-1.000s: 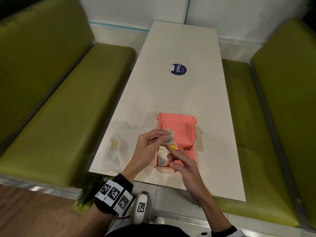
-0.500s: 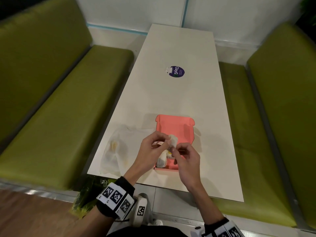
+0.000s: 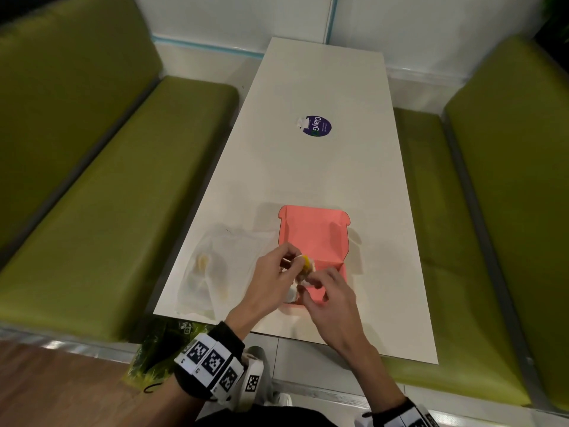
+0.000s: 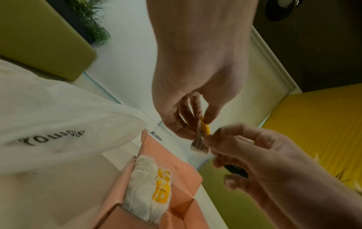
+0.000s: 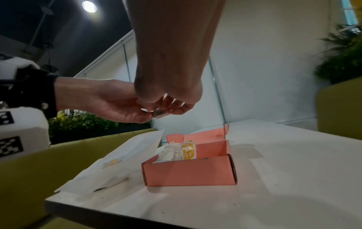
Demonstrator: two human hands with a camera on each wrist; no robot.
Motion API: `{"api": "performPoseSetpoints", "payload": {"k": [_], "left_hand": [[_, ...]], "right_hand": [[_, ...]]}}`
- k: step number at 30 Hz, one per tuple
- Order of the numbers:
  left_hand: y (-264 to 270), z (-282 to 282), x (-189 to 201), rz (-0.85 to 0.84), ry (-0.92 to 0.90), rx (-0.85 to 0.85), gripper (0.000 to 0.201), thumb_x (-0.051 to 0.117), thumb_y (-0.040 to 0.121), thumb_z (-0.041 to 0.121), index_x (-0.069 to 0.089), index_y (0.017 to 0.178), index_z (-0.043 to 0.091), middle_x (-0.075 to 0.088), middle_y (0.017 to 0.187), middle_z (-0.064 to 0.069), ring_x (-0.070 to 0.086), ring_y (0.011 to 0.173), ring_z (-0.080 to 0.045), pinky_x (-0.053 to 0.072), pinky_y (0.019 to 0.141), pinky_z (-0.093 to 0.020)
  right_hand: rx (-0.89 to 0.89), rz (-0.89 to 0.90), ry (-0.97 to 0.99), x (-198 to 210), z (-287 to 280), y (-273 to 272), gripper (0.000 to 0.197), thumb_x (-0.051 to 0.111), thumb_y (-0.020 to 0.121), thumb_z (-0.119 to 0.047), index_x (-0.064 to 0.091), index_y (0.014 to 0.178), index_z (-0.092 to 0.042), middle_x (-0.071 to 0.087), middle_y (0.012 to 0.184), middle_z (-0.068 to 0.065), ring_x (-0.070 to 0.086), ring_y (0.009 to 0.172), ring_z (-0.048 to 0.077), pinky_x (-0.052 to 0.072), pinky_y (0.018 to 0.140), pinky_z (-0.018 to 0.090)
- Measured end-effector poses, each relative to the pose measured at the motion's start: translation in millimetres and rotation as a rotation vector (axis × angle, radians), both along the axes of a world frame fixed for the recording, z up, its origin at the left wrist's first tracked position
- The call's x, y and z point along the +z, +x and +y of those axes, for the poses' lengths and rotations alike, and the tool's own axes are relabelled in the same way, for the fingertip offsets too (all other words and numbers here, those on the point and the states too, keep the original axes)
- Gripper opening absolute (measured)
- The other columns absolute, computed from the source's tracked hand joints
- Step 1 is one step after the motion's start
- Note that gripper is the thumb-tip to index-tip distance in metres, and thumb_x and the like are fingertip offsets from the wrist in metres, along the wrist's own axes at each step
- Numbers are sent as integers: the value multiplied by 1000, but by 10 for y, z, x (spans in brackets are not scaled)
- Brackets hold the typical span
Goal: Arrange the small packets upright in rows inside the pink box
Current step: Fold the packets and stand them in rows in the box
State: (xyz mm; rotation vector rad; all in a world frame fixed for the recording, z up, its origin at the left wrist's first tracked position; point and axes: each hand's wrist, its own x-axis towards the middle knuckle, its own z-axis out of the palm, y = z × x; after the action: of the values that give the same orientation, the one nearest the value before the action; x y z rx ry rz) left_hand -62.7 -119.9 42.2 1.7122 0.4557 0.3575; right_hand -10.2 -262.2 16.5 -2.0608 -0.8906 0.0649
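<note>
The open pink box sits near the table's front edge, its lid lying flat on the far side. Several white packets with yellow tags stand at its left end. Above the box's near left part, both hands hold one small packet. My left hand pinches its yellow tag between thumb and forefinger. My right hand pinches the packet's body from the right. In the right wrist view the packet shows only as a small edge between the fingers.
A clear plastic bag with a few more packets lies left of the box, reaching the table's front left corner. A round purple sticker lies mid-table. Green benches flank both sides.
The right hand has come up and taken hold of the packet the left hand was holding. Both hands now pinch it a little lower and nearer over the box.
</note>
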Motion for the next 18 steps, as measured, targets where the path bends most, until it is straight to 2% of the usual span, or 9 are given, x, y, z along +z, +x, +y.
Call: {"api": "performPoseSetpoints", "payload": {"k": [3, 5, 7, 9, 12, 14, 16, 18], "left_hand": [[-21, 60, -25, 10, 93, -133, 9, 62, 97, 15, 61, 87, 16, 65, 77, 4, 60, 69, -7, 48, 64, -18], [-23, 71, -59, 11, 169, -206, 8, 62, 97, 15, 62, 90, 18, 63, 78, 7, 57, 71, -3, 45, 65, -15], [-16, 68, -99, 23, 230, -234, 4, 62, 97, 15, 63, 93, 16, 61, 78, 12, 55, 72, -1, 39, 65, -10], [-19, 81, -182, 55, 256, -239, 4, 63, 96, 19, 64, 99, 16, 61, 85, 14, 56, 79, 0, 39, 68, -10], [-56, 102, -360, 147, 321, -204, 21, 62, 95, 31, 57, 115, 26, 56, 112, 9, 55, 102, -6, 48, 83, -22], [-97, 82, -442, 236, 397, -176, 31, 58, 96, 33, 50, 125, 27, 48, 126, 6, 49, 113, -12, 52, 90, -33], [-125, 34, -506, 314, 466, -165, 40, 58, 96, 31, 44, 132, 25, 40, 134, 4, 44, 119, -15, 53, 92, -36], [-128, -3, -587, 346, 508, -145, 44, 59, 95, 29, 40, 135, 25, 36, 139, 3, 45, 120, -19, 55, 89, -40]], "right_hand": [[-121, 292, 133, 49, -37, 71, 25, 70, 90, -18, 59, 111, -24, 61, 104, -10, 60, 87, 8, 47, 66, 15], [-93, 423, 118, 55, -35, 124, 25, 66, 92, -16, 60, 115, -23, 66, 104, -10, 62, 87, 6, 49, 67, 16], [-31, 442, 72, 42, -33, 152, 17, 64, 93, -12, 67, 105, -23, 70, 93, -13, 64, 86, 7, 50, 70, 18], [-24, 451, 63, 15, -48, 181, 17, 65, 92, -8, 70, 94, -24, 71, 85, -15, 65, 83, 8, 49, 73, 16], [-41, 449, -39, -116, -81, 272, 22, 66, 89, -6, 68, 85, -28, 71, 81, -13, 65, 81, 5, 46, 73, 11], [-44, 454, -160, -247, -62, 345, 17, 67, 88, -6, 68, 81, -21, 70, 80, -9, 63, 78, 4, 46, 72, 14], [-48, 449, -239, -357, -10, 404, 15, 67, 88, -8, 66, 77, -18, 67, 78, -8, 61, 75, 5, 44, 68, 12], [-75, 442, -275, -436, 59, 441, 13, 68, 88, -9, 66, 76, -15, 67, 76, -6, 62, 72, 12, 42, 62, 11]]}}
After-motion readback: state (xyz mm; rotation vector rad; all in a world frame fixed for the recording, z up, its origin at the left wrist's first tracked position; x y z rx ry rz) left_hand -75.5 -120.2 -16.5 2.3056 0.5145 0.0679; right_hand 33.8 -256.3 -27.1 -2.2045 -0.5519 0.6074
